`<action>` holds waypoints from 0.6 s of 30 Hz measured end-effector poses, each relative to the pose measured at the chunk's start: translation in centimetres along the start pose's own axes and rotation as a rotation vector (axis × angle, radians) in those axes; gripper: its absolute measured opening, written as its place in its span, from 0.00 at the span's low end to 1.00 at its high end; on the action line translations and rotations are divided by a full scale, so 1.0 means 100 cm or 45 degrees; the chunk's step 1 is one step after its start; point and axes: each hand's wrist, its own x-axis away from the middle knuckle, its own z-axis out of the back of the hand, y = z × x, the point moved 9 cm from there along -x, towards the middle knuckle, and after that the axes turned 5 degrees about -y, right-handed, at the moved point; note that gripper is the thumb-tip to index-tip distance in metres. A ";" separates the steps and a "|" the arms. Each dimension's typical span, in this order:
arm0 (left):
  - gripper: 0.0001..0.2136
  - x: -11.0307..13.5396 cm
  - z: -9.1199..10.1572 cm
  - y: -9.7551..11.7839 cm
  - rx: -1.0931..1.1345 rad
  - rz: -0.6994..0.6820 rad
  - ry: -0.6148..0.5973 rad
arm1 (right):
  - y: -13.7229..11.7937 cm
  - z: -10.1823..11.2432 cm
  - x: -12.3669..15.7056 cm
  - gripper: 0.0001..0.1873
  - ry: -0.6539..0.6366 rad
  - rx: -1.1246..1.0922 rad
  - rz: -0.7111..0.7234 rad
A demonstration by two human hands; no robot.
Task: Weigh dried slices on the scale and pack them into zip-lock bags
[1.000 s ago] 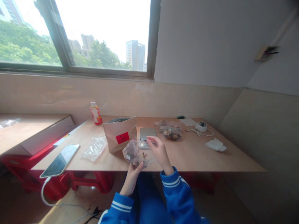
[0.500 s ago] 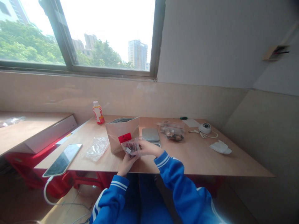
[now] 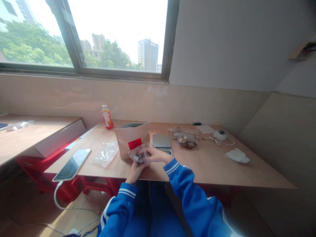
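A small clear plastic bag (image 3: 139, 154) with dark pieces and a small white bit inside is held up near the table's front edge. My left hand (image 3: 135, 171) grips it from below, fingers closed around its bottom. At the bag's right side, my right hand (image 3: 155, 154) has its fingers closed on the plastic; the fingertips are partly hidden. Just behind stands a tan paper pouch (image 3: 123, 141) with a red label, upright with its top gaping. A silver digital scale (image 3: 161, 141) lies to the right of the pouch, beyond my right hand.
Clear bags of brown dried pieces (image 3: 186, 141) lie right of the scale. Left are an empty clear bag (image 3: 105, 154), a phone (image 3: 71, 165) on a cable and a drink bottle (image 3: 107, 118). A white camera (image 3: 220, 135) and crumpled tissue (image 3: 237, 155) rest at right.
The view has shifted slightly, so everything on the table sits a little further right. The small bag's mouth looks wider, and both hands still hold it.
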 end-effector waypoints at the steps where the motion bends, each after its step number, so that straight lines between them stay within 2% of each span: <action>1: 0.21 0.000 0.000 0.000 -0.018 0.012 -0.001 | 0.001 -0.001 -0.001 0.18 0.004 0.027 0.008; 5: 0.19 0.000 0.002 -0.003 -0.084 0.042 -0.002 | 0.007 -0.004 -0.010 0.22 0.036 0.128 -0.020; 8: 0.18 0.002 0.002 -0.001 -0.055 0.030 -0.001 | 0.008 -0.003 -0.015 0.20 0.060 0.117 -0.007; 12: 0.19 0.005 -0.001 0.005 0.003 0.011 0.008 | 0.007 0.013 -0.011 0.13 0.226 0.008 0.035; 15: 0.20 0.005 -0.004 0.007 0.020 -0.008 -0.022 | 0.009 0.030 -0.001 0.13 0.377 -0.076 0.000; 18: 0.20 0.003 -0.006 0.004 0.013 -0.015 -0.075 | 0.006 0.039 0.008 0.12 0.442 -0.098 -0.006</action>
